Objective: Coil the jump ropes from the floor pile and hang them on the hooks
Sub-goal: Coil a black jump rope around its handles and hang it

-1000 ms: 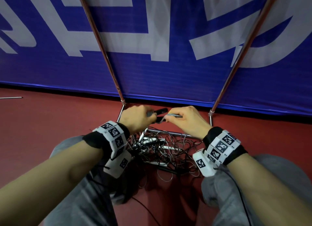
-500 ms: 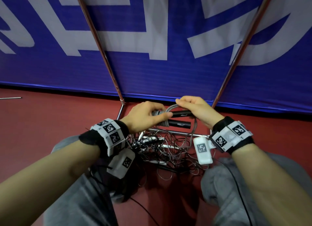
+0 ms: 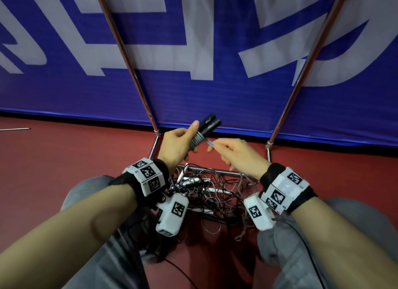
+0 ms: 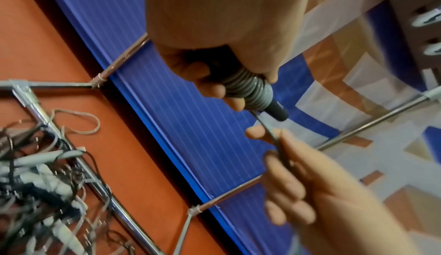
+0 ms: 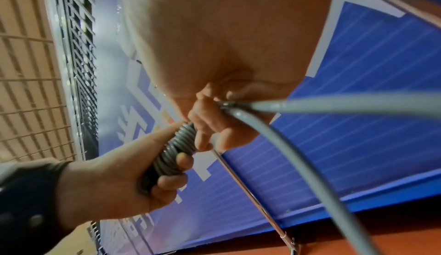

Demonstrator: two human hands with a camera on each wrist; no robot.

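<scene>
The left hand (image 3: 176,146) curls its fingers round two black handles (image 3: 210,125) bound by grey rope turns (image 3: 197,139), held above the floor pile (image 3: 206,187). Just beside it to the right, the right hand (image 3: 239,157) pinches the loose grey rope (image 5: 298,106) leading off the turns.

The left hand (image 3: 176,145) has tilted the rope-wound handles (image 3: 207,126) up off the pile.
</scene>
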